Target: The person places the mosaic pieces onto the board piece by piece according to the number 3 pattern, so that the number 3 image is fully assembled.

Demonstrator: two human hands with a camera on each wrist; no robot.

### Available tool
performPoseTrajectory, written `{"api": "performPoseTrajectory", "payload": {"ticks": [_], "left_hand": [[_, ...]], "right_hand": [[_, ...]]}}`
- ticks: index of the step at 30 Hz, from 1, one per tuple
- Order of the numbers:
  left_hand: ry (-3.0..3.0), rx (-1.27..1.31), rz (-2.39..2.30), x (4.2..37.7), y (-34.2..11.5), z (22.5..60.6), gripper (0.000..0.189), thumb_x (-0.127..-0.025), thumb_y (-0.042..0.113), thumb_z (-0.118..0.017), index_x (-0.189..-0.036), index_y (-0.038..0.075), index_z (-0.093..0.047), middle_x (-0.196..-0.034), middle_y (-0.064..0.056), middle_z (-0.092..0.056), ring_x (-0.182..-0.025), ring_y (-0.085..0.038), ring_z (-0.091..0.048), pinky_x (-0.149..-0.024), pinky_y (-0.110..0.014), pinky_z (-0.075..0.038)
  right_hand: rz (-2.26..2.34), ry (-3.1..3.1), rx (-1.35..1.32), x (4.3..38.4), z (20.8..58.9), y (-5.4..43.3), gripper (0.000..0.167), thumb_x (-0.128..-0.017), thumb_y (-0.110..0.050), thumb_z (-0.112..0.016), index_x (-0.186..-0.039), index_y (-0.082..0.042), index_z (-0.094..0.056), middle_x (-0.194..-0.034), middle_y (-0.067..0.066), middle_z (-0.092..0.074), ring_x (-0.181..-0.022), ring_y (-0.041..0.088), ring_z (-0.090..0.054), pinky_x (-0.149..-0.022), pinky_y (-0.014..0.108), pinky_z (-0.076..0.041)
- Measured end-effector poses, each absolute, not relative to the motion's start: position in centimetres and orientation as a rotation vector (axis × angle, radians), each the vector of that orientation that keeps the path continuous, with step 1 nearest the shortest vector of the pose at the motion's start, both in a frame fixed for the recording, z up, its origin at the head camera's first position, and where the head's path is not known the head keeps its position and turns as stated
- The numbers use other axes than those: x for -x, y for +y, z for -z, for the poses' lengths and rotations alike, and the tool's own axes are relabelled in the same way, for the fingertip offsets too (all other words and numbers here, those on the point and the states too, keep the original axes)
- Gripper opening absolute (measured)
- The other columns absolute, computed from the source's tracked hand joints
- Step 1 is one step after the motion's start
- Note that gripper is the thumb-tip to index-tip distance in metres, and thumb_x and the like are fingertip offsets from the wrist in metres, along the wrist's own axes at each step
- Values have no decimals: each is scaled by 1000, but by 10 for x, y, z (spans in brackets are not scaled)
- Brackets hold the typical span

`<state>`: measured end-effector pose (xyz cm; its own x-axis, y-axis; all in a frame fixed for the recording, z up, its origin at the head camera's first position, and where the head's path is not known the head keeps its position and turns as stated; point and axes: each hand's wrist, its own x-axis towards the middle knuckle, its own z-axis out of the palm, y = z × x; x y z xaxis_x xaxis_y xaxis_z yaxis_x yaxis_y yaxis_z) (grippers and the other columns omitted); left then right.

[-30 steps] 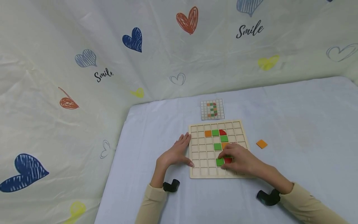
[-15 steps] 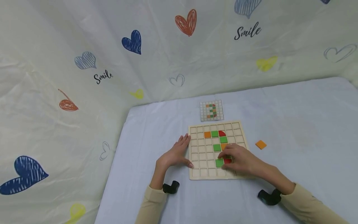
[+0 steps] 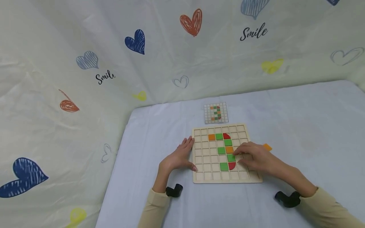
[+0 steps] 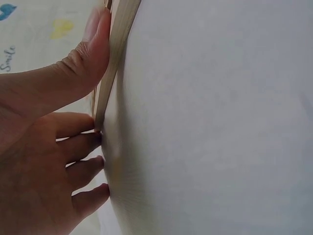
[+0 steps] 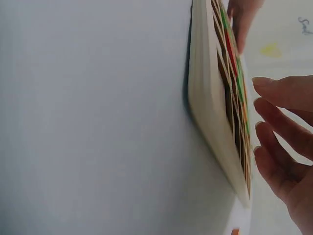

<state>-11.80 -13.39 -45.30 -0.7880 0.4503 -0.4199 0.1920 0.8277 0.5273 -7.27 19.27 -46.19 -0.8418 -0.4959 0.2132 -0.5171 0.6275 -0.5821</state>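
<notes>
A wooden grid board [image 3: 228, 182] lies on the table, its orange, green and red tiles set in a shape like a 3. At the board's left edge rests my left hand [image 3: 179, 156], fingers straight; in the left wrist view its thumb [image 4: 90, 49] lies along the rim. My right hand [image 3: 258, 158] hovers over the board's right side with fingers loosely bent and nothing between them. Its fingertips are beside a green tile [image 3: 231, 157]. Just below that tile is a red quarter-round tile [image 3: 232, 166], with another green tile [image 3: 224, 166] to its left.
Behind the board lies a pattern card [image 3: 207, 118] with a coloured 3 on a grid. One loose orange tile [image 3: 267, 147] is on the white tablecloth [image 3: 308, 126] to the right, partly covered by my right hand. A heart-print cloth [image 3: 159, 63] hangs behind.
My right hand has drawn back to the right, uncovering the red quarter-round tile and the tiles above it, and now partly covers the loose orange tile. The left hand has stayed put.
</notes>
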Motion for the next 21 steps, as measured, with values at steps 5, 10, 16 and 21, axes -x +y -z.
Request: {"api": "performPoseTrajectory", "payload": {"ticks": [5,10,16,21], "left_hand": [[2461,-481,-624,119,-134,450,125,-75,28,-93,-166,10,-10,-175,-4,-3,-162,-25,3,-131,-45,-9],[2465,-491,-623,119,-134,450,124,-75,28,-93,-166,9,-11,-175,-5,-4,-162,-26,2,-131,-45,-10],[2468,-491,-630,118,-134,451,124,-75,28,-93,-166,9,-11,-174,-5,-4,-162,-26,2,-131,-45,-10],[2471,-494,-635,118,-135,452,124,-75,28,-93,-166,8,-11,-174,-6,-5,-162,-27,1,-131,-46,-10]], "right_hand": [[-966,-2748,-865,78,464,213,34,-74,4,-86,-102,-13,-78,-101,-6,-73,-87,14,-61,-73,28,-57],[-888,-2760,-814,83,465,231,35,-72,2,-88,-102,-13,-78,-98,-5,-72,-84,14,-59,-69,26,-54],[-815,-2732,-801,86,469,247,37,-68,3,-91,-99,-14,-79,-99,-4,-74,-88,18,-62,-73,22,-54],[-755,-2711,-800,89,475,260,38,-66,3,-91,-97,-15,-79,-99,-4,-74,-93,19,-59,-76,21,-51]]}}
